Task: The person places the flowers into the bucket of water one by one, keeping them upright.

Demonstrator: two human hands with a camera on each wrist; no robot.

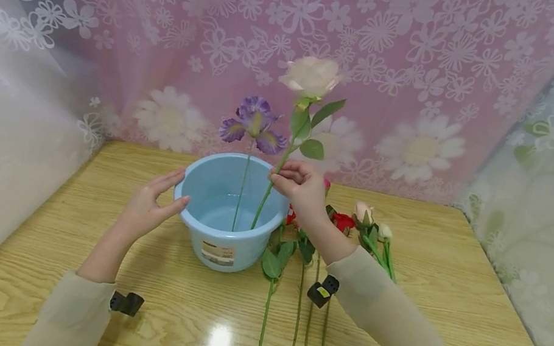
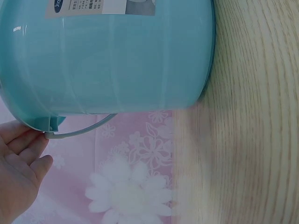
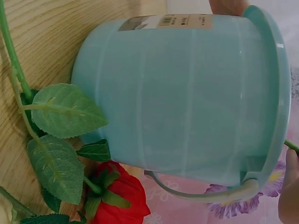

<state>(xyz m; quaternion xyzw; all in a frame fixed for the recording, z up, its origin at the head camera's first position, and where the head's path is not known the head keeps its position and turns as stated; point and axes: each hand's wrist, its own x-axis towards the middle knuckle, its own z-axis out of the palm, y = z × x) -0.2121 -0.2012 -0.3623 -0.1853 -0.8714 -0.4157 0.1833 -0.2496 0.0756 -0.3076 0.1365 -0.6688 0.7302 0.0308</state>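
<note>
A light-blue bucket [image 1: 222, 244] with a label on its front stands upright on the table. At its left rim my left hand [image 1: 149, 206] rests with fairly straight fingers; in the left wrist view these fingers touch the rim beside the handle's pivot [image 2: 46, 123]. My right hand [image 1: 303, 193] pinches the green stem of a white rose [image 1: 312, 77] above the right rim. The stem's lower end reaches into the bucket. A purple iris [image 1: 255, 123] stands in the bucket on its thin stem, left of the rose.
Right of the bucket lie several flowers, among them a red rose [image 1: 343, 222], a pale pink rose [image 1: 362, 213] and a small white bud [image 1: 384, 233]. Their long stems [image 1: 296, 325] point toward the front edge. A flowered pink curtain [image 1: 259, 21] hangs behind the table [image 1: 161, 326].
</note>
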